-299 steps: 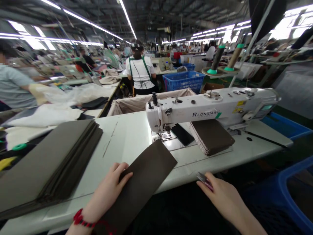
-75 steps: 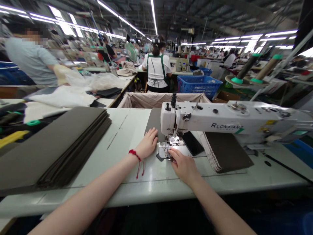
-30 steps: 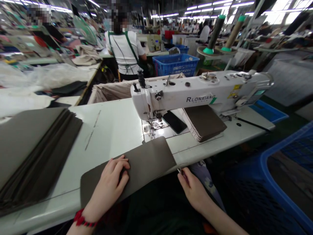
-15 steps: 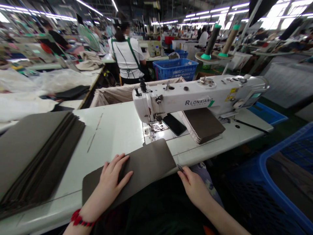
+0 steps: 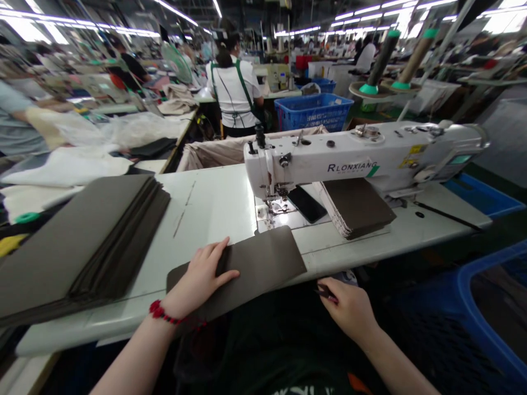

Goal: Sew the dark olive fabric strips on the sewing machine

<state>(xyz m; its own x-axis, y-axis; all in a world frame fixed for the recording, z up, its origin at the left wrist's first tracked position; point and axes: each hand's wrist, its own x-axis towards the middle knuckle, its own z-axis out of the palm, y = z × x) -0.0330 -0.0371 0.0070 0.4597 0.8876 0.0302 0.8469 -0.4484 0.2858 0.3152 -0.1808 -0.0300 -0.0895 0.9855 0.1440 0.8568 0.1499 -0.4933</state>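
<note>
In the head view, both of the person's 2 bare hands work at the near edge of a white sewing table [image 5: 214, 208]. The left hand [image 5: 200, 277] lies open and flat, fingers spread, gripping nothing and pressing down on a dark brown panel [image 5: 263, 263], a red cord bracelet [image 5: 162, 312] at its wrist. That broad, even pressure is good handling: it pins the panel without pinching or creasing it. The panel lies across the table's front edge, its far end just short of the needle area, with its near corner appearing to overhang. The right hand [image 5: 348, 310] is curled and pinches a small pointed tool [image 5: 325, 292], perhaps thread snips, though it is too small to tell. This hand sits apart from the panel, just off the table edge, keeping the tip clear of the surface. Beyond the panel stand a white RLONXIANG sewing machine [image 5: 329, 159], a dark stack of panels [image 5: 354, 206] beside its head, and a black phone [image 5: 307, 204]. A larger stack of panels [image 5: 82, 241] lies to the left, and a blue crate [image 5: 486, 307] sits at lower right
</note>
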